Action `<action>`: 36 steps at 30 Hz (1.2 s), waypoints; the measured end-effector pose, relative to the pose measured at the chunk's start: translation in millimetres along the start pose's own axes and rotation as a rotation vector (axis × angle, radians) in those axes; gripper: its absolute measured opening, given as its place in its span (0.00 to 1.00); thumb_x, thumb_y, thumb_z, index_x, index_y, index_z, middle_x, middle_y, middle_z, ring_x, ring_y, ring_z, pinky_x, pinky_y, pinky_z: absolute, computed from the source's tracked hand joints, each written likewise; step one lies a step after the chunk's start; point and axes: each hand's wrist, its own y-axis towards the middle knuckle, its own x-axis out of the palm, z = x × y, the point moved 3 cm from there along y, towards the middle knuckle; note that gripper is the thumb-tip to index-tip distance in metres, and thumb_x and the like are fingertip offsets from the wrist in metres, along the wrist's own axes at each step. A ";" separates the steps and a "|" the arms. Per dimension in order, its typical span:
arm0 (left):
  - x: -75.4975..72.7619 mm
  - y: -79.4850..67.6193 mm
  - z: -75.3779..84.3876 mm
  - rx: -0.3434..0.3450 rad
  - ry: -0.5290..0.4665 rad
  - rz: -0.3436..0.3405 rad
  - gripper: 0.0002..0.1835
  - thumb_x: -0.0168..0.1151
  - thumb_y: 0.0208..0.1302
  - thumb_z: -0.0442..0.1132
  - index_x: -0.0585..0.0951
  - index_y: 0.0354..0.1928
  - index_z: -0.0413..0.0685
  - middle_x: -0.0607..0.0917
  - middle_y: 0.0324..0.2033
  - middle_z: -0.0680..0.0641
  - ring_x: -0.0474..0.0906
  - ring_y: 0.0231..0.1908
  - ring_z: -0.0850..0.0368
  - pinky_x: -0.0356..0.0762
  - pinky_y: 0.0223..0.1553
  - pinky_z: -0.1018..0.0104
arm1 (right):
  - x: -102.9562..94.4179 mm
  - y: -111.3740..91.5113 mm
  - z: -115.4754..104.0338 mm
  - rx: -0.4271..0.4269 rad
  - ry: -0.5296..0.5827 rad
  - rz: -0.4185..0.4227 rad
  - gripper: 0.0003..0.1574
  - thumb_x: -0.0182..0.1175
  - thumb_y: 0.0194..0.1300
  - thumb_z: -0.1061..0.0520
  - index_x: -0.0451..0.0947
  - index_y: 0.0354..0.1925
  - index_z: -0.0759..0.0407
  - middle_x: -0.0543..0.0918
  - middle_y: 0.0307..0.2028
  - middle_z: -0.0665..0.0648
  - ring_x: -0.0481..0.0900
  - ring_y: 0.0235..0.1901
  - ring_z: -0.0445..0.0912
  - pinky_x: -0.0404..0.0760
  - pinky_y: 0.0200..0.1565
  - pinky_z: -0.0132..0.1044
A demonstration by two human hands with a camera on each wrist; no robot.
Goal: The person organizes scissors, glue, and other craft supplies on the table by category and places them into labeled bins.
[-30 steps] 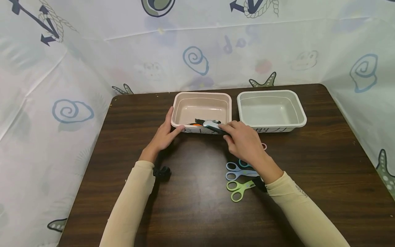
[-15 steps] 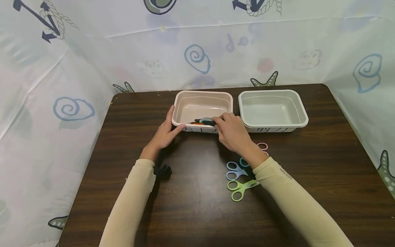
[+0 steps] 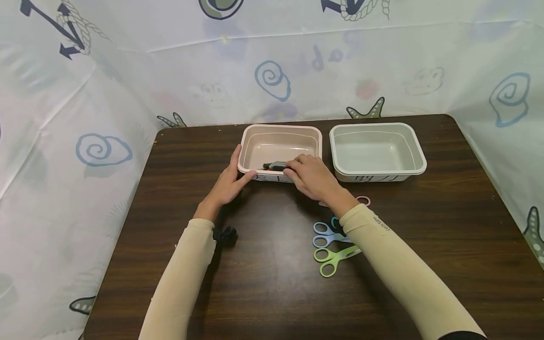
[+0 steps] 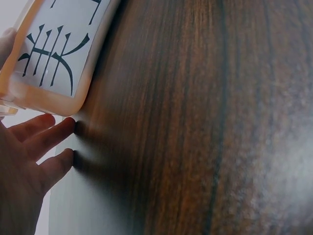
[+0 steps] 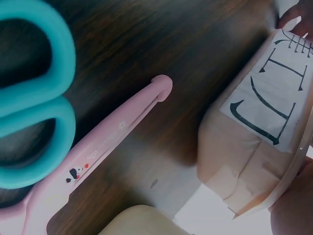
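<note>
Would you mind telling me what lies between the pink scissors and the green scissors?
The light-blue scissors and the partly hidden teal scissors lie between them, as the head view shows.

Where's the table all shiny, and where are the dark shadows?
Head view: a soft shine on the table's middle, a dark shadow alongside the left sleeve; left wrist view: pale glare toward the right edge, dark shadows beside the left hand; right wrist view: a dull shine between the pink scissors and the box.
</note>
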 end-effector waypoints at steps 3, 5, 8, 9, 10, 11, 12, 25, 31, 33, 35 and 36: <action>-0.6 0.3 -0.7 0.003 0.006 0.004 0.48 0.55 0.68 0.63 0.34 0.76 0.75 0.57 0.74 0.45 0.61 0.68 0.45 0.59 0.64 0.43 | 2.4 0.1 0.4 -0.001 -0.024 -0.027 0.29 0.42 0.78 0.40 0.78 0.60 0.54 0.79 0.52 0.58 0.73 0.55 0.55 0.67 0.57 0.52; -0.7 0.4 -0.8 0.005 0.006 0.004 0.48 0.55 0.68 0.63 0.34 0.76 0.75 0.57 0.74 0.45 0.61 0.68 0.46 0.59 0.64 0.43 | 3.3 -0.5 0.0 -0.005 -0.042 -0.042 0.30 0.41 0.78 0.39 0.76 0.62 0.53 0.79 0.54 0.58 0.72 0.56 0.56 0.63 0.60 0.51; -0.9 0.3 -0.8 0.005 0.005 0.004 0.48 0.55 0.68 0.63 0.34 0.76 0.75 0.57 0.74 0.46 0.61 0.68 0.46 0.58 0.64 0.43 | 2.8 -2.3 -1.7 -0.012 -0.055 -0.051 0.30 0.41 0.78 0.39 0.75 0.64 0.53 0.77 0.57 0.59 0.71 0.59 0.56 0.56 0.66 0.52; -1.0 0.1 -0.8 0.004 0.005 0.004 0.48 0.55 0.68 0.63 0.34 0.76 0.75 0.57 0.74 0.46 0.61 0.68 0.46 0.58 0.64 0.43 | 2.2 -3.0 -2.4 -0.019 -0.056 -0.053 0.31 0.41 0.78 0.39 0.74 0.64 0.53 0.77 0.58 0.60 0.70 0.60 0.57 0.54 0.67 0.53; -1.1 -0.1 -0.7 0.002 0.005 0.003 0.48 0.55 0.68 0.63 0.35 0.76 0.75 0.57 0.74 0.46 0.61 0.68 0.46 0.58 0.64 0.43 | 0.9 -4.2 -3.3 -0.022 -0.051 -0.054 0.31 0.42 0.78 0.39 0.75 0.64 0.54 0.76 0.59 0.60 0.70 0.61 0.57 0.52 0.67 0.55; -1.2 -0.4 -0.8 0.000 0.006 0.003 0.48 0.55 0.68 0.63 0.35 0.76 0.75 0.57 0.74 0.46 0.60 0.69 0.46 0.58 0.64 0.43 | -0.5 -5.5 -4.1 -0.022 -0.042 -0.056 0.31 0.42 0.78 0.39 0.75 0.64 0.54 0.76 0.60 0.60 0.69 0.62 0.57 0.50 0.68 0.56; -1.4 -0.6 -0.6 0.000 0.008 0.003 0.48 0.55 0.68 0.63 0.34 0.76 0.75 0.57 0.74 0.46 0.60 0.69 0.46 0.58 0.64 0.43 | -2.5 -6.9 -4.9 -0.024 -0.035 -0.053 0.31 0.43 0.77 0.39 0.76 0.63 0.54 0.76 0.60 0.60 0.68 0.63 0.56 0.48 0.69 0.57; -1.2 -0.1 0.0 -0.004 0.010 -0.006 0.48 0.55 0.68 0.63 0.34 0.76 0.76 0.55 0.75 0.47 0.59 0.69 0.45 0.58 0.64 0.42 | -42.2 -49.2 -5.4 0.032 0.108 0.010 0.25 0.50 0.76 0.43 0.77 0.62 0.53 0.77 0.60 0.55 0.69 0.63 0.51 0.46 0.69 0.57; -1.1 -0.5 -1.8 0.003 0.005 -0.005 0.48 0.55 0.68 0.62 0.34 0.76 0.75 0.55 0.75 0.47 0.59 0.69 0.46 0.58 0.64 0.42 | -57.4 -87.1 -14.4 -0.010 0.178 -0.014 0.24 0.57 0.73 0.48 0.76 0.63 0.53 0.78 0.57 0.55 0.76 0.55 0.52 0.69 0.57 0.51; -1.0 0.1 -2.0 0.006 -0.001 -0.001 0.48 0.55 0.68 0.62 0.34 0.76 0.75 0.55 0.75 0.48 0.60 0.69 0.46 0.58 0.64 0.42 | -61.6 -100.5 -20.8 -0.013 0.206 -0.028 0.24 0.58 0.72 0.48 0.77 0.63 0.52 0.78 0.56 0.53 0.78 0.53 0.50 0.73 0.53 0.50; -0.5 0.5 -2.1 0.010 -0.010 0.000 0.48 0.55 0.68 0.62 0.34 0.76 0.76 0.55 0.75 0.48 0.60 0.69 0.46 0.58 0.64 0.42 | -63.1 -113.0 -26.3 -0.011 0.221 -0.039 0.24 0.60 0.71 0.49 0.77 0.62 0.52 0.78 0.56 0.52 0.78 0.53 0.49 0.75 0.52 0.49; 0.0 0.6 -2.2 0.010 -0.012 -0.001 0.48 0.55 0.68 0.62 0.34 0.76 0.76 0.55 0.75 0.48 0.60 0.69 0.46 0.58 0.64 0.41 | -62.5 -119.1 -28.5 -0.012 0.217 -0.040 0.24 0.61 0.70 0.49 0.78 0.61 0.52 0.79 0.56 0.52 0.78 0.53 0.48 0.76 0.52 0.49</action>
